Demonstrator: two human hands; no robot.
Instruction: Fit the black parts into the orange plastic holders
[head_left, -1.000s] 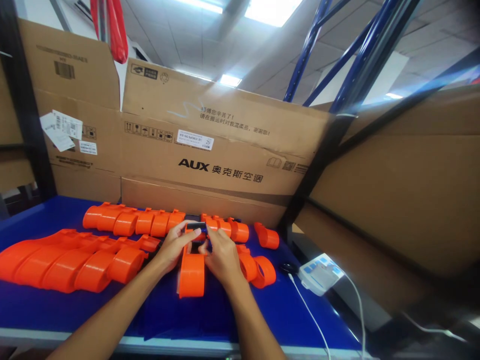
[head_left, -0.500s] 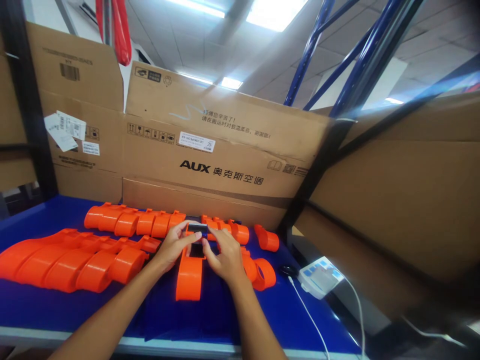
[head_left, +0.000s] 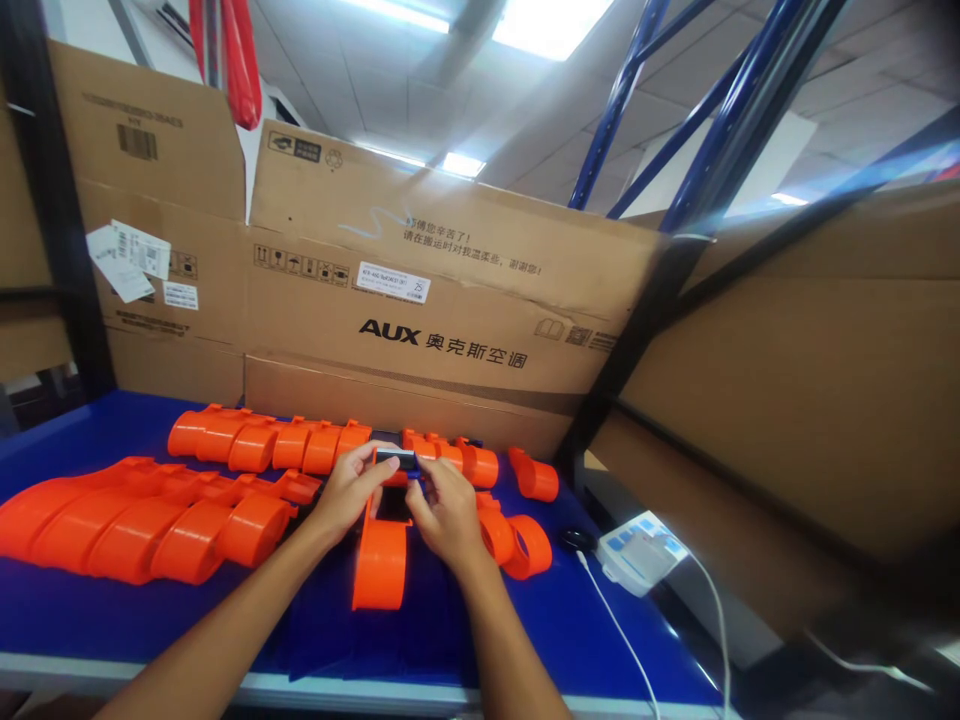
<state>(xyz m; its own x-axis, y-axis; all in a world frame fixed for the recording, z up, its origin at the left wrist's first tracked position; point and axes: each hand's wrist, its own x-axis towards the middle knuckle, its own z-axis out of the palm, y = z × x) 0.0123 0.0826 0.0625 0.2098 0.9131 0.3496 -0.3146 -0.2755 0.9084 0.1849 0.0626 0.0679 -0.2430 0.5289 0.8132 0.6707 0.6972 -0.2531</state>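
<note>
My left hand (head_left: 350, 492) grips an orange plastic holder with a wide ring (head_left: 380, 565) hanging from its lower end. Its thumb presses on a black rectangular piece (head_left: 395, 458) with a pale upper edge, set at the holder's top. At the right end of that black piece, my right hand (head_left: 448, 508) has thumb and index finger closed around a small dark blue piece (head_left: 414, 474), mostly hidden by the fingers. Right of my right hand lies another orange ring part (head_left: 532, 546).
Orange ring parts stand in a front row (head_left: 191, 540) and a back row (head_left: 255, 448) on the blue tabletop (head_left: 247, 620). To the right are a black mouse-like object (head_left: 577, 541) and a white box (head_left: 645, 552) with cables. A cardboard wall (head_left: 450, 300) closes off the back.
The orange holder and black piece have tilted slightly, and the ring hangs a little lower. My right fingers have curled in closer around the blue piece.
</note>
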